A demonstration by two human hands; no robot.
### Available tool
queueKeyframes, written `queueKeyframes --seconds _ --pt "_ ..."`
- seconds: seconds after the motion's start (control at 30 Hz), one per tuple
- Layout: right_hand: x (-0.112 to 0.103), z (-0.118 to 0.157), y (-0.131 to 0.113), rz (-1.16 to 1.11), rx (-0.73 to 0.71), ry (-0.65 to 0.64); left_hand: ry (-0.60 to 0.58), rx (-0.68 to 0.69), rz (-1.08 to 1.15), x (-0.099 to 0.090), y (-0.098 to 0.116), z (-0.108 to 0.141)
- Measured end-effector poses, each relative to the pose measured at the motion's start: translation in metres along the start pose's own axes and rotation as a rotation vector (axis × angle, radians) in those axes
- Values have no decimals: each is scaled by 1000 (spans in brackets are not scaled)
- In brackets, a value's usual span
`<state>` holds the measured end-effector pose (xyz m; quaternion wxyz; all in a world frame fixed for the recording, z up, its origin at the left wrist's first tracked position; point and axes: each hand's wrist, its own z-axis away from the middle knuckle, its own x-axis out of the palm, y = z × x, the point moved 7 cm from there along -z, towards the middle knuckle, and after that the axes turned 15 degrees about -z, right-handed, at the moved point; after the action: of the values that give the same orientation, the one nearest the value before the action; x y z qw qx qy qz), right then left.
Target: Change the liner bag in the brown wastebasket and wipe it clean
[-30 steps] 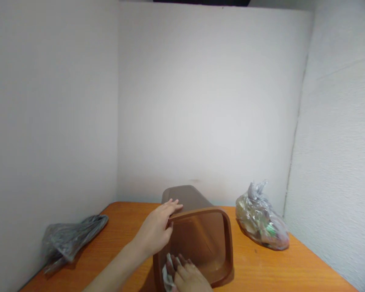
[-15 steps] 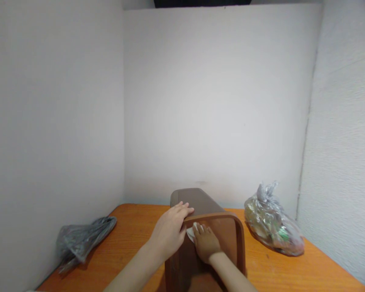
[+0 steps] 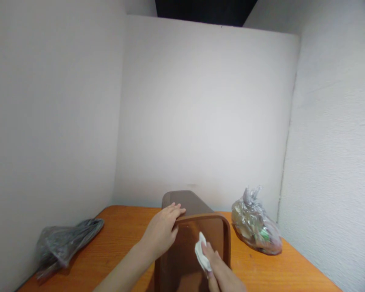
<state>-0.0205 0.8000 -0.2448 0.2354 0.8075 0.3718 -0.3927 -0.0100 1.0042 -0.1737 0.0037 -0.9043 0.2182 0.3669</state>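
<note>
A brown plastic bin (image 3: 194, 219) lies on its side on the wooden table, its open mouth facing me. My left hand (image 3: 162, 228) rests over the upper left edge of the rim, fingers stretched across the outside of the bin and the thumb bent down at the rim. At the mouth of the bin, my right hand (image 3: 219, 267) pinches a folded white wipe (image 3: 202, 252) between thumb and fingers. The wipe stands up from the fingertips; whether it touches the inner wall I cannot tell. The lower part of the bin runs out of view.
On the right of the orange wooden table (image 3: 121, 235) sits a knotted clear plastic bag (image 3: 255, 223) filled with mixed waste. A crumpled grey plastic bag (image 3: 67, 243) lies at the left by the wall. White walls enclose the table at the left, back and right.
My right hand has drawn back toward me from the bin's upper inner wall and turned, bringing the wipe with it. My left hand keeps its place on the rim. The view has shifted slightly.
</note>
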Motion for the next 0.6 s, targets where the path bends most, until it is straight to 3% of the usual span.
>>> queueKeyframes --seconds 0.1,0.23,0.4,0.6 --pt "-44 -34 -45 133 -210 238 1 -1 9 -1 1 0" --pt "-50 -87 -75 251 -270 310 8 43 47 -5 4 1" --pt "-34 -121 -62 292 -182 242 -8 4 34 -3 -2 3" --pt "-52 -107 -21 185 -76 259 -7 34 30 -2 0 2"
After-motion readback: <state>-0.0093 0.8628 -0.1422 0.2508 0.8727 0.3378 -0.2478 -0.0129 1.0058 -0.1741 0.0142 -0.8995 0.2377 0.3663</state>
